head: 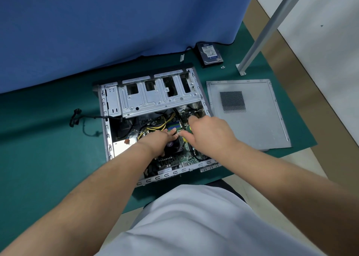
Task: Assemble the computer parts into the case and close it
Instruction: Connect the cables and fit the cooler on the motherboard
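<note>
Both hands reach into the open computer case (155, 127), forearms stretched forward and converging. The left hand (155, 141) lies palm down, fingers extended over the black CPU fan (172, 146). The right hand (209, 133) is curled around a yellow-green handled tool (188, 129), its thumb toward the left fingertips. The case lies on its side on the green-matted counter (48, 149), long axis running away from the person, drive cage (157, 98) at the far end. The detached side panel (250, 112) lies flat just right of it; a hard drive (210, 54) rests beyond.
</note>
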A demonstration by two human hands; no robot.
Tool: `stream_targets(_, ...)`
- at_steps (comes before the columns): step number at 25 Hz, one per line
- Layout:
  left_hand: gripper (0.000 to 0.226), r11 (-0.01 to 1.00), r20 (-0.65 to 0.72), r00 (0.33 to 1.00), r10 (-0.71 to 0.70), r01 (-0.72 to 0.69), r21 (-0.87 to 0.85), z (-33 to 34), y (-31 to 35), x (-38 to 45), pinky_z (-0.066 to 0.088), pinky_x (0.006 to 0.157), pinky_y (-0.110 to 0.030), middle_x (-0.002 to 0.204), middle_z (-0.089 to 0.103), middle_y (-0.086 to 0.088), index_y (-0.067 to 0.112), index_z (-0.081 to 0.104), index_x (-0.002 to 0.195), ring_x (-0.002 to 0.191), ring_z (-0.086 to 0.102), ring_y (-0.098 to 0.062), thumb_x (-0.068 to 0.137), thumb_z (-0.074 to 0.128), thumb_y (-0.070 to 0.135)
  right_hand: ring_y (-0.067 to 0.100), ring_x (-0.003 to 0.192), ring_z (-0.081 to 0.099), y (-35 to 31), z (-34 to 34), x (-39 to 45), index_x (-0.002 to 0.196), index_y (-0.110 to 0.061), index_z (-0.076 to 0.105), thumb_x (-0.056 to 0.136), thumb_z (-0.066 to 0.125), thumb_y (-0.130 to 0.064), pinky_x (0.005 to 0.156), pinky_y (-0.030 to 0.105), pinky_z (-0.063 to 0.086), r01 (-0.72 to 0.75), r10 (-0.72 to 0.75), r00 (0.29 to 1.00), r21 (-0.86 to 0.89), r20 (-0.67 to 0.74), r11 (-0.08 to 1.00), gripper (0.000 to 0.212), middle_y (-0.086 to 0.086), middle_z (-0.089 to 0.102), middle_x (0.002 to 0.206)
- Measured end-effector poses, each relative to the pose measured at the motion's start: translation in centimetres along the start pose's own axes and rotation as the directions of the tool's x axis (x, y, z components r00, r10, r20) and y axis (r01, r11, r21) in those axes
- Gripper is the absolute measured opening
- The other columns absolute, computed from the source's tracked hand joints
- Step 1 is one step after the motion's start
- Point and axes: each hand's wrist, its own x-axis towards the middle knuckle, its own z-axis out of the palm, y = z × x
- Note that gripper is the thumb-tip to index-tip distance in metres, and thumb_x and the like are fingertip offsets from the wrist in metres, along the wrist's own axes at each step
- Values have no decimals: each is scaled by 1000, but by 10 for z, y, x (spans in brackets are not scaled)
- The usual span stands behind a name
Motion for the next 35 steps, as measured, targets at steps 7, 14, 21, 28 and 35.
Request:
stream_targets(7, 84, 1000, 9, 1000, -23, 23, -15, -1, 1, 0, 33, 115, -33, 170, 8, 3, 22, 22, 161, 152, 25, -24, 93, 66, -1, 31, 85, 64, 4, -2, 5, 125, -21, 55, 100, 51, -55, 60, 35, 43, 143, -147, 987, 49, 70, 988, 42, 5, 56, 119)
stream_targets(14, 92, 1000, 1, 1000, 3, -3, -2, 5, -4, 7, 31, 119, -36, 170, 7, 8, 28, 17, 162, 154, 20, -23, 90, 67, -3, 30, 78, 62, 10, -2, 5, 114, -15, 57, 104, 47, -47, 55, 36, 45, 126, -126, 991, -2, 41, 992, 35, 8, 67, 95)
stream_targets(21, 93, 1000, 0, 1000, -9, 9, 0, 10, -7, 11, 36, 116, -36, 170, 9, 8, 31, 17, 161, 152, 26, -24, 90, 68, -1, 27, 62, 45, 7, 11, 3, 103, -19, 37, 102, 39, -60, 45, 31, 26, -18, 19, 1000, 50, -23, 999, 41, -2, 43, 69)
stream_targets(28, 95, 999, -49, 999, 1, -3, -45, 15, -2, 4, 34, 119, -40, 169, -3, 12, 30, 15, 162, 155, 16, -22, 89, 64, -8, 22, 77, 60, 19, 2, -2, 117, -22, 48, 97, 58, -32, 61, 34, 43, 35, -35, 999, 342, -7, 939, 24, -8, 51, 80)
stream_targets(35, 67, 905, -211, 966, -149, 47, -422, 30, 24, -15, 34, 119, -46, 169, 13, 5, 30, 28, 160, 150, 32, -27, 101, 54, 48, 4, 61, 50, 43, -20, 11, 115, -24, 52, 97, 62, -35, 51, 29, 33, 4, 25, 997, 358, -76, 934, 23, -11, 53, 75)
